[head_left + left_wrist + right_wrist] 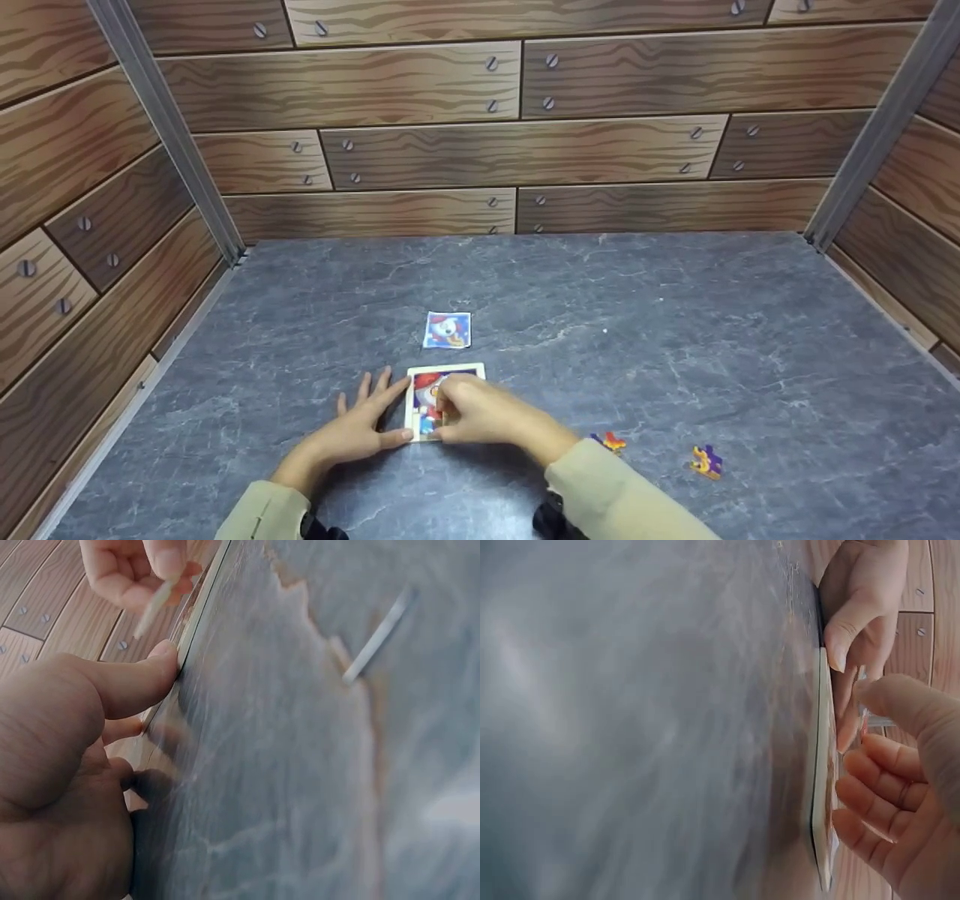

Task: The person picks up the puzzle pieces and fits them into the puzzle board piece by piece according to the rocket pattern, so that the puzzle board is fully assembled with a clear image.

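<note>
A small jigsaw puzzle board [447,368] with a white frame lies flat on the table, part of its colourful picture filled in. My left hand [356,427] rests at its left side with fingers spread, index fingertip and thumb [142,682] against the frame's edge. Over the board's right half, my right hand [484,412] pinches a thin puzzle piece [155,609] between thumb and fingers. The piece is tilted and seen nearly edge-on in the left wrist view, so its printed face is hidden. The right hand covers much of the board's right side in the head view.
Beyond the board lies a square picture card [448,330] with a similar character. Two loose puzzle pieces, one orange and dark [610,442], the other yellow and purple [706,461], lie to the right, the first beside the right sleeve. Wood-patterned walls [420,154] enclose the grey table [712,337].
</note>
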The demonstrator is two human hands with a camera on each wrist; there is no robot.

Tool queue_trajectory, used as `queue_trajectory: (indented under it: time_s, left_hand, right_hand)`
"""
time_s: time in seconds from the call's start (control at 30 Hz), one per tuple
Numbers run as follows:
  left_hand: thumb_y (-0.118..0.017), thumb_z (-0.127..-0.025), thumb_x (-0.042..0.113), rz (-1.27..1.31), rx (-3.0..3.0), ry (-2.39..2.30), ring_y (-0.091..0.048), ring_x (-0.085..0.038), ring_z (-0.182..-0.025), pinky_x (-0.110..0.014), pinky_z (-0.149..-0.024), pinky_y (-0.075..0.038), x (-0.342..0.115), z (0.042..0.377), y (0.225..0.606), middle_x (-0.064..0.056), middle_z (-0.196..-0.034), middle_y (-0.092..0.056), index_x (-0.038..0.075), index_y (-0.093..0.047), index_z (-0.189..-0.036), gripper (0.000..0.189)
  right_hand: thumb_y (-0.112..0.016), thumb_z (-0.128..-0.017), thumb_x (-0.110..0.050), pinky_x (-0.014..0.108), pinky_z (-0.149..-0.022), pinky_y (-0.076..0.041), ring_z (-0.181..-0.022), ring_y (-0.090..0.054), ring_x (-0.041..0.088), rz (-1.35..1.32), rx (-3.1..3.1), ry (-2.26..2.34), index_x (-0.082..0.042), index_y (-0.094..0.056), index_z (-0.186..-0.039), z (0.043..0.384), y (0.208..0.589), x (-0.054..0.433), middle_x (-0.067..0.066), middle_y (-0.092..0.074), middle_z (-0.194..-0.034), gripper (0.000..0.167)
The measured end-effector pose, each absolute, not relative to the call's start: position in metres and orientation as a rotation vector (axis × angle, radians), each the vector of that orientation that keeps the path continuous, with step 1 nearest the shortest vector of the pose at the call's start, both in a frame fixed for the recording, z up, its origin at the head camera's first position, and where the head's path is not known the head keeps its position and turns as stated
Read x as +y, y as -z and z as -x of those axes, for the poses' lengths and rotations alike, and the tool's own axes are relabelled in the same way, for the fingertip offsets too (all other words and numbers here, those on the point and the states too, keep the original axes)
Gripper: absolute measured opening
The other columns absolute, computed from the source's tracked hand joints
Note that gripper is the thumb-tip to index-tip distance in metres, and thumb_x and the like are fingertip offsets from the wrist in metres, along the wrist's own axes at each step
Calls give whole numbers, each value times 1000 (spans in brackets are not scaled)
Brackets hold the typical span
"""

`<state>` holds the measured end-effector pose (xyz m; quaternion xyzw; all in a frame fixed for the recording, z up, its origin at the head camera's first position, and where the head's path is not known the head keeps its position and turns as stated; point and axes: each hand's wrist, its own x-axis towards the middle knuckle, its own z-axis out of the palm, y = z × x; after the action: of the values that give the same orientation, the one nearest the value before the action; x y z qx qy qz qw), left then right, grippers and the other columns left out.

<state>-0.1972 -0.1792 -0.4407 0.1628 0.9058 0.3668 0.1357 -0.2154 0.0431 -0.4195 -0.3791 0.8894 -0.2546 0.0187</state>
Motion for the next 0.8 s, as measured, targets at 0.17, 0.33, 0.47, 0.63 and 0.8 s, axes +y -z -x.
queue_trajectory:
  time_s: [0.17, 0.33, 0.47, 0.63, 0.8]
  left_hand:
    - [-67, -83, 37, -472, 2615, -1065, 17, -40, -136, -62, -97, 21, -180, 197, 441, -21, -153, -2, 13, -28, -148, 79]
    - [-67, -82, 38, -457, 2621, -1050, 17, -39, -136, -62, -97, 20, -180, 198, 441, -21, -153, -3, 14, -28, -147, 80]
    - [-68, -82, 39, -451, 2626, -1046, 17, -39, -136, -62, -98, 20, -180, 198, 440, -21, -153, -3, 15, -28, -147, 80]
    - [-68, -81, 39, -451, 2612, -1055, 17, -39, -136, -62, -97, 20, -179, 199, 441, -20, -153, -2, 16, -28, -148, 81]
    - [-68, -81, 38, -460, 2602, -1072, 18, -39, -136, -62, -96, 21, -179, 199, 440, -20, -153, -2, 15, -28, -148, 81]
  right_hand:
    - [-76, -68, -23, 20, -56, -39, -67, -44, 7, 1121, 2804, 665, -15, -57, -75, 219, 421, 35, -8, -47, -74, 22]
    - [-75, -69, -26, 22, -57, -39, -69, -44, 8, 1104, 2826, 596, -17, -57, -74, 219, 421, 31, -10, -44, -75, 21]
    - [-75, -71, -29, 23, -59, -39, -70, -44, 9, 1101, 2840, 553, -16, -60, -78, 220, 420, 28, -9, -43, -77, 21]
    - [-74, -72, -29, 27, -62, -43, -72, -47, 11, 1070, 2854, 524, -16, -58, -85, 220, 420, 25, -8, -47, -80, 25]
    - [-74, -74, -30, 31, -67, -46, -80, -52, 14, 1112, 2853, 508, -20, -61, -101, 219, 420, 26, -3, -53, -90, 31]
